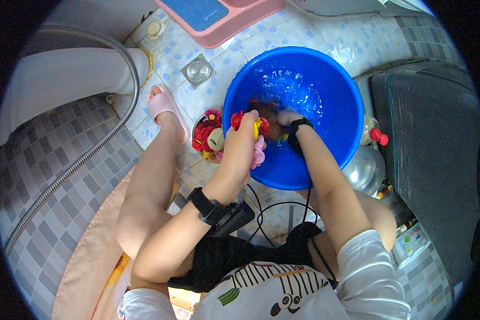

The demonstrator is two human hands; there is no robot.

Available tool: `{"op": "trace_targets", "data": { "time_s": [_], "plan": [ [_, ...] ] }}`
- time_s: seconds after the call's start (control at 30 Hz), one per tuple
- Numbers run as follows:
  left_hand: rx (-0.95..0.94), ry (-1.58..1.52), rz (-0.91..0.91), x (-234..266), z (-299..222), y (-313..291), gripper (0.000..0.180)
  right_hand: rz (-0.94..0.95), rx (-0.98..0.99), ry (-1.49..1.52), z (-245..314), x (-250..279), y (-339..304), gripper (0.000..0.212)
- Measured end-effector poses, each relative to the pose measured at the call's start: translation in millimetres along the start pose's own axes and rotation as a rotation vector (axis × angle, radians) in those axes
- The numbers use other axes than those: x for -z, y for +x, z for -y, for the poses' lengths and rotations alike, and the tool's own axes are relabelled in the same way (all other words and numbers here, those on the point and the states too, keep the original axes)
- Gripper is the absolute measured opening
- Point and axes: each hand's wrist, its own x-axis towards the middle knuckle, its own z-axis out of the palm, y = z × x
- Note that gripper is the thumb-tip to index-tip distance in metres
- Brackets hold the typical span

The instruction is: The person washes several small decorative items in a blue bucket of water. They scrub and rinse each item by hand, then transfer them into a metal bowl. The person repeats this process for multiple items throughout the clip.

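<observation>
My left hand (246,126) is closed around a bunch of artificial flowers over the left side of a blue basin (330,160). Red (236,119), yellow and pink flowers (258,153) stick out around its fingers. Down in the basin's water, my right hand (289,117) looks closed, its fingers blurred and partly hidden. Between both hands lies a dark brownish-red mass (270,118), too blurred to name. Left of the basin, touching or close to its wall, a round container holds more artificial flowers (204,134), red with a pale round piece (216,140) among them.
A pink plastic stool or step (210,37) with a blue top stands beyond a metal floor drain (198,71). A metal hose (74,165) hangs on the left beside a white pipe (85,72). Right of the basin are a silvery bowl (367,170), a red-capped bottle (377,136) and a dark cabinet-like surface (426,160).
</observation>
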Motion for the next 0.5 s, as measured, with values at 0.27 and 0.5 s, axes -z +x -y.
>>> {"op": "trace_targets", "data": {
  "time_s": [0.27, 0.5],
  "plan": [
    [-0.005, -0.003, 0.002, 1.5, -4.0, -4.1, 0.032, 0.354, 0.000, 0.028, 0.1, -10.0, -21.8, 0.058],
    [-0.015, -0.011, -0.014, 2.8, -4.6, -4.4, 0.033, 0.504, -0.232, 0.122, 50.8, 10.2, -83.7, 0.057]
  ]
}}
